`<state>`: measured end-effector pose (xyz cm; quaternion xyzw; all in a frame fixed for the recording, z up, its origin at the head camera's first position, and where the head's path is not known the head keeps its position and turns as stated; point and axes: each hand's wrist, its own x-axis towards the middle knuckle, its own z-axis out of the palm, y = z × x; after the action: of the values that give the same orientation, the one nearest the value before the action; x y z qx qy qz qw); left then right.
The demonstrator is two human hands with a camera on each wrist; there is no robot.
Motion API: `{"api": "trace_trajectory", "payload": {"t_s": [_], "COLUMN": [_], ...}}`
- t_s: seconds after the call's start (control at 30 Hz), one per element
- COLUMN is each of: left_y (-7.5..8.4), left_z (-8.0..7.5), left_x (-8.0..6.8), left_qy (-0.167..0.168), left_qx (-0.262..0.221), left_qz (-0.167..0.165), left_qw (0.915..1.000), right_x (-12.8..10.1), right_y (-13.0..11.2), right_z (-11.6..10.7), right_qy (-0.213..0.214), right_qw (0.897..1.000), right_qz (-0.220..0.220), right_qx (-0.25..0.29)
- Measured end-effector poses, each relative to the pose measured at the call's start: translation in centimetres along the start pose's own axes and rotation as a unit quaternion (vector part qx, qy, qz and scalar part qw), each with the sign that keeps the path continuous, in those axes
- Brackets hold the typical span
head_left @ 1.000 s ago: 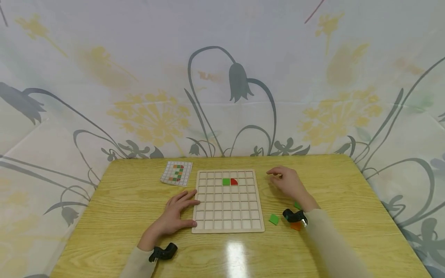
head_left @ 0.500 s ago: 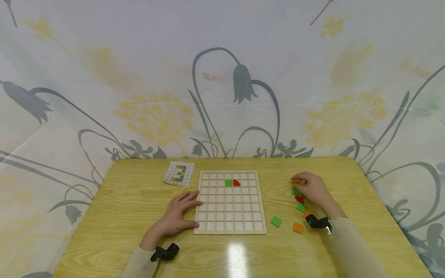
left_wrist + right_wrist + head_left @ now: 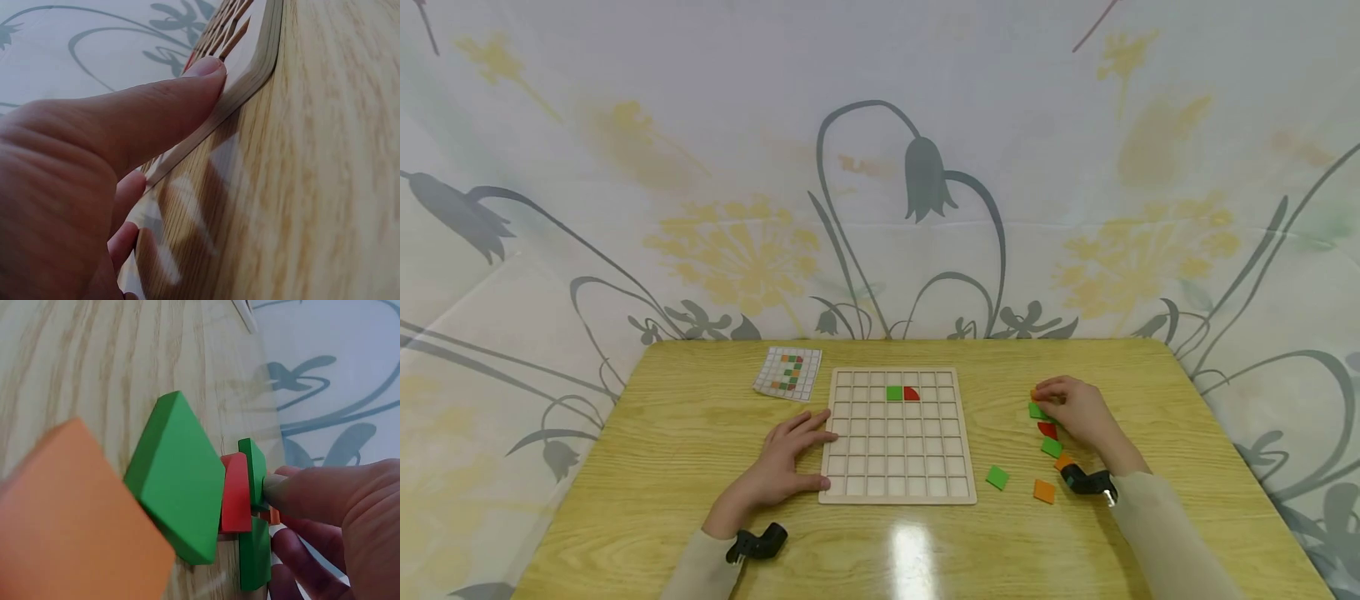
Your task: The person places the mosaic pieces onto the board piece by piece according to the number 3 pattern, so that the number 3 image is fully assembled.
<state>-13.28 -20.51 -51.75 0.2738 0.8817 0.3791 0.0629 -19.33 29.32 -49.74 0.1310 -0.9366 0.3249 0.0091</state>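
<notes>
My left hand [image 3: 772,469] rests along the left edge of a pale wooden grid board [image 3: 897,499], fingers spread and fairly straight. In the left wrist view its thumb [image 3: 169,106] lies on the board's rim. One green square [image 3: 894,392] and one red quarter-round tile [image 3: 912,393] sit side by side in upper cells. Off to the right, my right hand [image 3: 1084,414] has thumb and fingertips around a small orange tile [image 3: 1034,395] at the far end of the loose tiles. In the right wrist view the thumb also overlaps a green tile [image 3: 252,469].
Below the right hand, a line of tiles includes a red one [image 3: 1047,431], a green one [image 3: 1052,447] and an orange one [image 3: 1064,460]. Nearer lie a green tile [image 3: 997,477] and an orange tile [image 3: 1043,492]. A printed pattern card [image 3: 787,374] lies left of the board.
My right hand has moved from beside the board rightward to the loose tiles, closing its fingertips at the far orange one. My left hand stays at the board's edge.
</notes>
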Motion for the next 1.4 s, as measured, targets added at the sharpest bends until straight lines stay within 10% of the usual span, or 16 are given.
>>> {"api": "trace_trajectory", "payload": {"t_s": [1.4], "left_y": [0.00], "left_z": [0.14], "left_x": [-0.05], "left_qy": [0.004], "left_qx": [-0.008], "left_qz": [0.001], "left_qw": [1.0000], "right_x": [0.41], "right_y": [0.24], "right_z": [-0.49], "right_qy": [0.004], "right_qw": [0.999], "right_qz": [0.053], "right_qx": [0.011]}}
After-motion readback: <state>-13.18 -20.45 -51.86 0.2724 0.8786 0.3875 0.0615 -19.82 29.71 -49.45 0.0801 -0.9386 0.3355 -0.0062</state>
